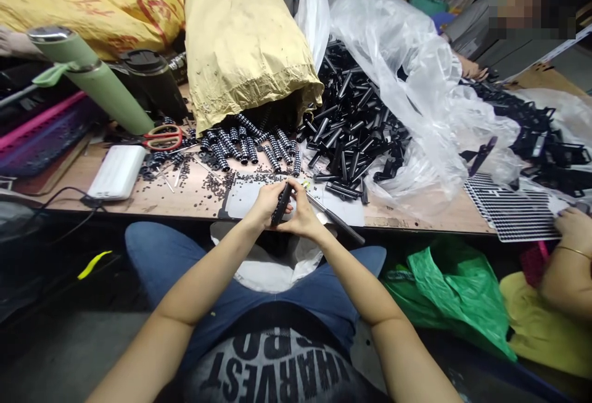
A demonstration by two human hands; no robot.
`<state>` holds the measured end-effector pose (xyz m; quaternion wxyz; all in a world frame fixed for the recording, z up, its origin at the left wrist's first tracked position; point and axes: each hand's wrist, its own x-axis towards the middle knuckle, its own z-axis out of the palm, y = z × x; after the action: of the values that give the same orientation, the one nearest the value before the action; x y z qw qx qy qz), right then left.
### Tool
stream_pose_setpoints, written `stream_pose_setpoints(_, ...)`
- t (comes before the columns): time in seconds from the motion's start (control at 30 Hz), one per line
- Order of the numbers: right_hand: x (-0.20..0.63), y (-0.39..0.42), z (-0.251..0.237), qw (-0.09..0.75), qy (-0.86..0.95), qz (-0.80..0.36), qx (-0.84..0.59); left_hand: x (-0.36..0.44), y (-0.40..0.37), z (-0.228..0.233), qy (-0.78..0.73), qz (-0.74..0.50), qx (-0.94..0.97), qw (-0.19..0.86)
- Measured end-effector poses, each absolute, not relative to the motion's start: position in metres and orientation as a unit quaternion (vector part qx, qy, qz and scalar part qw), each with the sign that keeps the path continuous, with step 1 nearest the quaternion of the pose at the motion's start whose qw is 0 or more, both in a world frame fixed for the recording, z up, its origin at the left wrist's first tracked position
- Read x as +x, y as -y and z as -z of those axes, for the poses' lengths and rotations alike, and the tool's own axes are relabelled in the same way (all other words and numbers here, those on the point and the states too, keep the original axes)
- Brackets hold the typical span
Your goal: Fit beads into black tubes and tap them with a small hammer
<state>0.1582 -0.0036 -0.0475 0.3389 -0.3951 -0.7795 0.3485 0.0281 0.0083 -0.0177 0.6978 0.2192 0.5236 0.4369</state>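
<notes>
My left hand (265, 203) and my right hand (303, 213) meet at the table's front edge, both closed around one small black tube (282, 203) held between them. Just beyond my fingers lie several ribbed black-and-white cylinders (250, 143) spilling from a yellow paper sack (240, 39). A heap of plain black tubes (351, 126) lies on clear plastic sheeting (416, 82) to the right. Tiny black beads (217, 182) are scattered on the wooden table (161, 196). A thin metal rod (335, 217) lies right of my right hand.
Red-handled scissors (163, 137), a white power bank (117, 172) and a green flask (92, 76) sit at the left. Another person's hand (573, 227) rests by a white grid tray (513, 209) at the right. A green bag (451, 286) hangs under the table.
</notes>
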Motion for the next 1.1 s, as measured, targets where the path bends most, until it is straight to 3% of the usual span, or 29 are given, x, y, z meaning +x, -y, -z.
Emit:
stream_pose_setpoints(0.13,0.15,0.002,0.061,0.336,0.784,-0.318,-0.413,0.023,-0.005,0.037,-0.538,-0.443,0.338,0.633)
stream_pose_setpoints(0.3,0.146,-0.001,0.078,0.311,0.8,-0.242,-0.453,0.018,0.01,0.076,-0.57,-0.399,0.679,0.233)
stream_pose_setpoints(0.4,0.169,0.003,0.076,0.272,0.799,-0.183,-0.504,0.01,0.013,0.093,-0.55,-0.297,0.77,0.125)
stream_pose_setpoints(0.53,0.222,0.013,0.058,0.137,0.73,-0.06,-0.666,-0.005,0.011,0.099,-0.499,-0.231,0.833,0.062)
stream_pose_setpoints(0.63,0.242,0.021,0.038,0.062,0.705,-0.092,-0.7,-0.01,0.01,0.096,-0.476,-0.214,0.852,0.036)
stream_pose_setpoints(0.8,0.224,0.036,0.017,0.145,0.708,-0.153,-0.674,-0.012,0.011,0.09,-0.489,-0.203,0.848,0.018)
stream_pose_setpoints(0.97,0.208,0.04,0.014,0.015,0.731,-0.17,-0.661,-0.001,0.017,0.09,-0.503,-0.183,0.845,0.01)
stream_pose_setpoints(1.1,0.189,0.047,-0.002,0.136,0.752,-0.176,-0.62,0.021,0.026,0.093,-0.509,-0.173,0.843,0.003)
